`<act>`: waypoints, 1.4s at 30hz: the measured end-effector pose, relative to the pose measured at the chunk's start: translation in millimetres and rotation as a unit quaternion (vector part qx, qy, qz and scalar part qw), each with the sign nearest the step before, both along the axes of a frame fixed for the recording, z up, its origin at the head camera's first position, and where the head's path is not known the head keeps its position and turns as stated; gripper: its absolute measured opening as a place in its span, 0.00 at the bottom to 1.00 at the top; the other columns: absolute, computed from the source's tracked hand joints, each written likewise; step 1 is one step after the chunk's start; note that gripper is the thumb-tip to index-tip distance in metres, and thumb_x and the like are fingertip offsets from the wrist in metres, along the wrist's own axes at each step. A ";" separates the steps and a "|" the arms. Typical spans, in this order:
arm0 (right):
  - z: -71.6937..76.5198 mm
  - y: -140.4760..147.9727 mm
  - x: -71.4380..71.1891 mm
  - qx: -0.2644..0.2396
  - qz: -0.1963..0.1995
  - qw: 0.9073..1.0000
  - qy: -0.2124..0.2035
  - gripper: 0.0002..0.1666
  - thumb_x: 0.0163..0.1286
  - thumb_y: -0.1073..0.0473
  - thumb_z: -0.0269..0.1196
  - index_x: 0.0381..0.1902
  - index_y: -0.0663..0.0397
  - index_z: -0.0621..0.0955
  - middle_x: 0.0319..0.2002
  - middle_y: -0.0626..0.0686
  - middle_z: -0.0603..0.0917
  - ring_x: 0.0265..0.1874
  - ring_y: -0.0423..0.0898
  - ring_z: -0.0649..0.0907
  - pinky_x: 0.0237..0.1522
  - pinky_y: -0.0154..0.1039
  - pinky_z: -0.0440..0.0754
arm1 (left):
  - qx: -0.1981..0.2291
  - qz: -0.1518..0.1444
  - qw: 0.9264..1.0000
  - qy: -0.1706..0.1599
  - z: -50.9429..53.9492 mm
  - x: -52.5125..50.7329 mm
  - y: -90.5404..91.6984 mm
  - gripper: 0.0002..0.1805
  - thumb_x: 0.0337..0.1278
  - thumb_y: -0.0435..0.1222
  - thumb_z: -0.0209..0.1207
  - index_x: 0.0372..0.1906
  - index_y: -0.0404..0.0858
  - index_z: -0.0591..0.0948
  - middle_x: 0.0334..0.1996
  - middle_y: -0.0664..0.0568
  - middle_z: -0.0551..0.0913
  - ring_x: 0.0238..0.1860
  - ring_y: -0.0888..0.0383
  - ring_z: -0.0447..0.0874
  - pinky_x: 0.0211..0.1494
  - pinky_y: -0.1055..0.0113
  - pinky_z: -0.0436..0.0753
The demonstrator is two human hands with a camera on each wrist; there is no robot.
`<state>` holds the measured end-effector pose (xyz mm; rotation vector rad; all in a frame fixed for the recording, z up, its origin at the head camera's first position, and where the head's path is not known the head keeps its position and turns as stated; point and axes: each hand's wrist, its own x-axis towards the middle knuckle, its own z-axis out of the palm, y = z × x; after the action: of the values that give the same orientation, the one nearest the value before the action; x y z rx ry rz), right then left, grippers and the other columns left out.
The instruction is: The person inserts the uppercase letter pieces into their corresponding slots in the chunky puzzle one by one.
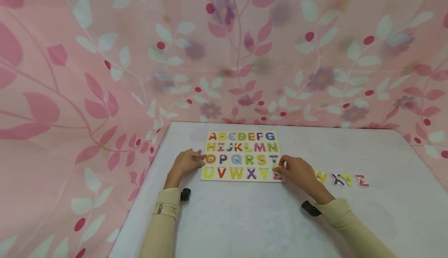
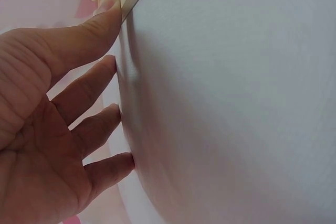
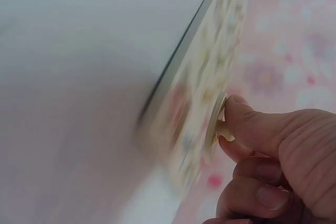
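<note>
A wooden alphabet puzzle board (image 1: pixel 241 179) lies flat on the table, its letters in rows. At its left edge my left hand (image 1: pixel 185 162) spreads its fingers; the thumb touches the board's corner in the left wrist view, and the other fingertips meet the white cloth. Over the board's lower right corner, near the T and Z, my right hand (image 1: pixel 297 172) pinches a small letter piece (image 3: pixel 214 121) by its knob between thumb and finger. That piece is tilted on edge and apart from the board. It looks yellowish in the head view, but its letter cannot be read.
Right of the board lie loose knobbed letters: a yellow W (image 1: pixel 321 177) partly behind the right forearm, a purple X (image 1: pixel 337 179), a yellow Y (image 1: pixel 347 179) and a pink Z (image 1: pixel 362 180). A pink floral curtain (image 1: pixel 238 55) hangs behind the white-covered table (image 1: pixel 245 219).
</note>
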<state>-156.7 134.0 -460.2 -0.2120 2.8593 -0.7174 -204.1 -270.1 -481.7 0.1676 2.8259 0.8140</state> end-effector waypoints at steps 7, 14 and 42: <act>-1.4 -72.8 -10.5 -0.015 0.066 0.997 0.035 0.13 0.62 0.46 0.71 0.33 0.45 0.80 0.19 0.44 0.75 0.20 0.42 0.73 0.22 0.37 0.67 | -0.003 -0.010 1.000 0.010 -2.2 -2.2 0.3 0.20 0.54 0.43 0.70 0.53 0.46 0.86 0.63 0.49 0.76 0.71 0.38 0.60 0.72 0.43 0.57; -6.8 -135.6 -17.1 -0.041 0.141 0.988 0.054 0.12 0.62 0.47 0.70 0.31 0.44 0.79 0.16 0.40 0.73 0.17 0.39 0.71 0.20 0.34 0.64 | -0.009 -0.003 1.000 0.011 -1.1 -2.5 -1.5 0.20 0.54 0.43 0.70 0.53 0.47 0.86 0.63 0.50 0.76 0.71 0.39 0.61 0.72 0.43 0.57; -24.0 -228.3 -23.0 -0.019 0.143 0.988 0.050 0.16 0.61 0.44 0.71 0.29 0.46 0.79 0.21 0.41 0.76 0.23 0.40 0.75 0.23 0.36 0.71 | -0.009 -0.006 1.000 0.006 3.1 -1.4 -0.4 0.20 0.53 0.44 0.71 0.53 0.47 0.86 0.63 0.49 0.76 0.71 0.38 0.61 0.71 0.44 0.60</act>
<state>-179.6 -94.2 -484.2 -0.6670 2.8222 -0.7201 -205.6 -270.5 -478.7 0.1877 2.8399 0.7864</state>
